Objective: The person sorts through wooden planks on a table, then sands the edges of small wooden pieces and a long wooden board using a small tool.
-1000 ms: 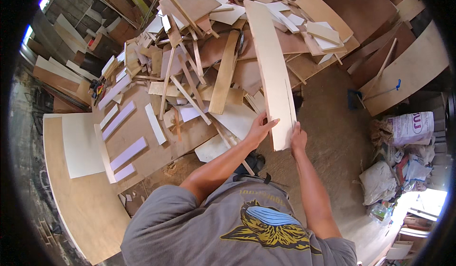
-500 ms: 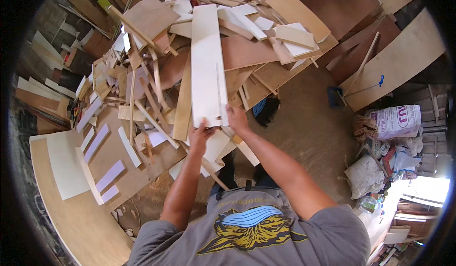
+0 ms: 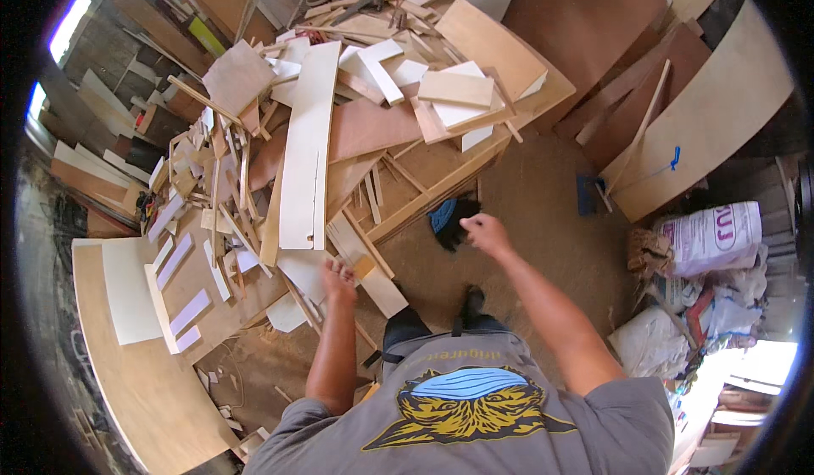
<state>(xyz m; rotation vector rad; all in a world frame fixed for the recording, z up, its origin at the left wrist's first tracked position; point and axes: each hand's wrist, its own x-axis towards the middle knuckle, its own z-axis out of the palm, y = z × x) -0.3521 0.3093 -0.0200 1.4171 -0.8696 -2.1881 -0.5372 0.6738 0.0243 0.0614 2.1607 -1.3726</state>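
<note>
The long pale board [image 3: 307, 136] lies on the pile of offcuts, a thin dark line along its lower part. Just below its near end is my left hand [image 3: 337, 278], fingers loosely apart and nothing held. My right hand [image 3: 483, 231] hangs over the open floor right of the pile, fingers curled closed with nothing visible in them. Near it on the floor is a blue-and-black bristled object [image 3: 445, 221], perhaps a broom head. Narrow lilac strips [image 3: 174, 263] lie on a brown sheet to the left.
The heaped bench has a wooden edge [image 3: 424, 200]. Large sheets [image 3: 695, 111] lean at the right, above filled sacks [image 3: 708, 233] and plastic bags. A curved plywood sheet [image 3: 114, 365] stands at the lower left. My dark shoe [image 3: 473, 305] is on the dusty floor [image 3: 551, 272].
The long board was held in both hands and now rests on the pile, further left. Both hands have let go; my right hand has moved right, away from it.
</note>
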